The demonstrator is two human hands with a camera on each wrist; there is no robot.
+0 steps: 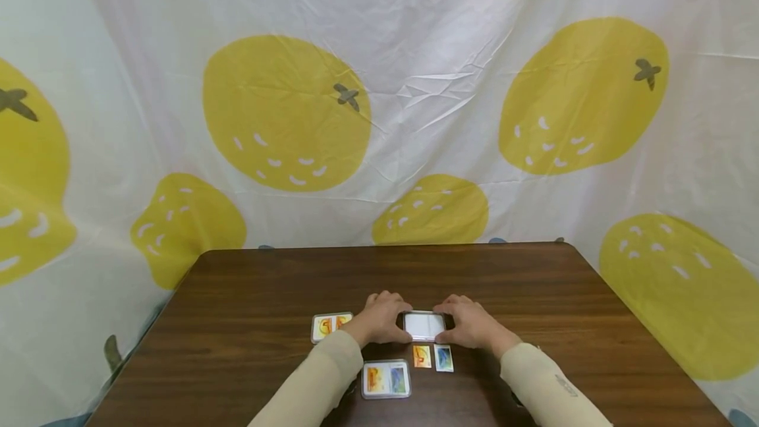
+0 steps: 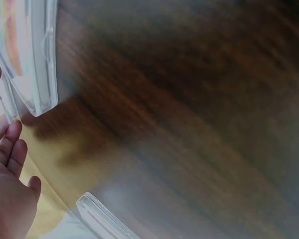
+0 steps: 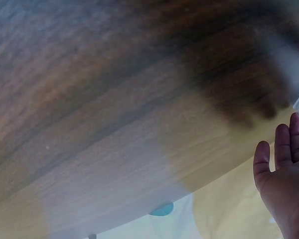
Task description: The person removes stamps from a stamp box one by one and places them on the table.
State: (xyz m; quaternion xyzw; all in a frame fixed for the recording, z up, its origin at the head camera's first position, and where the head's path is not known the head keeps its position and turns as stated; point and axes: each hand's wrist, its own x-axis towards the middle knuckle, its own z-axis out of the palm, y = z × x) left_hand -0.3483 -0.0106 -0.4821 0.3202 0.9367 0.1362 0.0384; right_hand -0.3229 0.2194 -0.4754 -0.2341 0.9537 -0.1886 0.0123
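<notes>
Left hand point(image 1: 379, 317): pinching the left edge of the clear plastic case point(image 1: 423, 326), thumb curved to the near corner, fingers to the far one.
Right hand point(image 1: 471, 323): mirroring that partly open pinch on the right edge.
Clear plastic case: between both hands, showing white inside; hard to tell from the blurry wrist views whether flat on the desk point(image 1: 249, 295) or slightly raised. Likely to tilt or slip under uneven finger pressure; liable to crack if squeezed hard.
Orange picture card point(image 1: 421, 356) and blue picture card point(image 1: 443, 358): loose, just below the case; easily pushed askew or bent by a dropped edge or dragging thumb.
Near filled case point(image 1: 386, 379): just beside the left sleeve point(image 1: 320, 374); at risk of a nudge from forearm movement.
Far-left filled case point(image 1: 326, 325): partly hidden behind the left hand; open to a knock from a backward swing.
</notes>
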